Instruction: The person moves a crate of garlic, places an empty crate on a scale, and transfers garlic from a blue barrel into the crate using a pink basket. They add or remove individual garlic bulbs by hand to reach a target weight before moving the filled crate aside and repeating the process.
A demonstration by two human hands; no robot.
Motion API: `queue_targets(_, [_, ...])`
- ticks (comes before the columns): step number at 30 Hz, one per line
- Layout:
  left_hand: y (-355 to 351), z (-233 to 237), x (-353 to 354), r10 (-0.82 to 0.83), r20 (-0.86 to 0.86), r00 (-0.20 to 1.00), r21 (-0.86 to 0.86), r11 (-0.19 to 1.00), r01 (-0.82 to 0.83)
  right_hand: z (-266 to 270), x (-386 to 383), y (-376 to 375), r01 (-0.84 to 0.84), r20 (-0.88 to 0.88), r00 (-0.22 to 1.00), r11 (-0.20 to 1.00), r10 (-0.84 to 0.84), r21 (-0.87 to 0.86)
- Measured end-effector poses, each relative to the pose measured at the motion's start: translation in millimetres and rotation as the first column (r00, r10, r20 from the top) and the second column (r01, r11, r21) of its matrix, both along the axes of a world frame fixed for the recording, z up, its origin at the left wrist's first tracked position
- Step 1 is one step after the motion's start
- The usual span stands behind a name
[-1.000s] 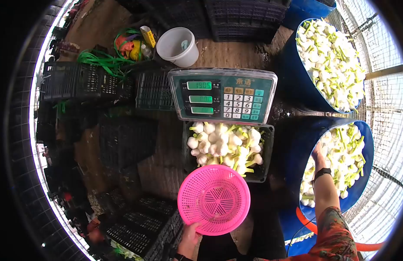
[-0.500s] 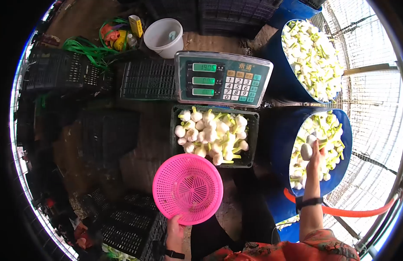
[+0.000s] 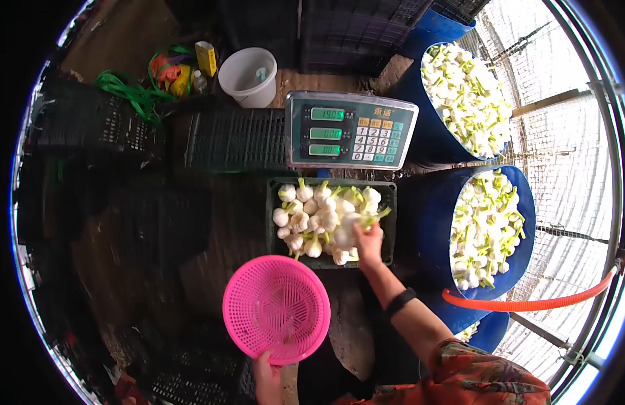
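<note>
Right hand (image 3: 368, 241) closed round garlic bulb (image 3: 345, 235), low over full crate (image 3: 392, 229). Bulb white, plump, green stalk; long axis slants, stalk toward blue barrel (image 3: 428, 233). Left hand (image 3: 266, 374) grips pink basket (image 3: 276, 309) by rim

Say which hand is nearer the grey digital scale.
Right. The right hand is over the black plastic crate just below the grey digital scale; the left hand grips the round pink plastic basket, farther off.

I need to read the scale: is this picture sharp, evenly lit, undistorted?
Head view: fisheye with black corners, edges bowed; scale digits glow green, centre fairly sharp; mesh at right washed out; crates at left in deep shadow; right hand slightly motion-blurred.
</note>
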State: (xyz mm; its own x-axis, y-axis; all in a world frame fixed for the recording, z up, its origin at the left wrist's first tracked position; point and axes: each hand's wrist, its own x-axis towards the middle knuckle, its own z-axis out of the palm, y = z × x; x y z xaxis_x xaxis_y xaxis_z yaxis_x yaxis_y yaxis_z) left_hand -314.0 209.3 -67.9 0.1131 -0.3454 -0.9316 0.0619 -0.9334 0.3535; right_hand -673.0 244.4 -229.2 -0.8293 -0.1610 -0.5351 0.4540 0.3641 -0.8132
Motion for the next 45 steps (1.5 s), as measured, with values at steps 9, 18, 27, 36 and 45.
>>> queue_targets(9, [1, -16, 28, -0.022, -0.053, 0.998, -0.004, 1.0, 0.021, 110, -82, 92, 0.173, -0.433, 0.883, 0.983, -0.183, -0.063])
queue_targets(18, [25, -27, 2, -0.065, -0.014, 0.998, -0.008, 0.998, 0.065, 15, -168, 264, -0.392, 0.547, 0.828, 0.826, 0.124, 0.405])
queue_targets(27, [33, 4, -51, -0.144, 0.117, 0.983, 0.066, 0.988, 0.137, -18, -180, 264, -0.305, 0.497, 0.861, 0.894, 0.111, 0.329])
queue_targets(36, [35, 6, -72, -0.123, 0.069, 0.99, 0.02, 0.992, 0.122, -157, -166, 353, -0.199, 0.175, 0.974, 0.905, 0.142, 0.376])
queue_targets(45, [31, -9, -41, -0.087, 0.032, 0.996, 0.003, 0.996, 0.087, 132, -119, 212, 0.489, -0.074, 0.87, 0.872, -0.487, 0.01])
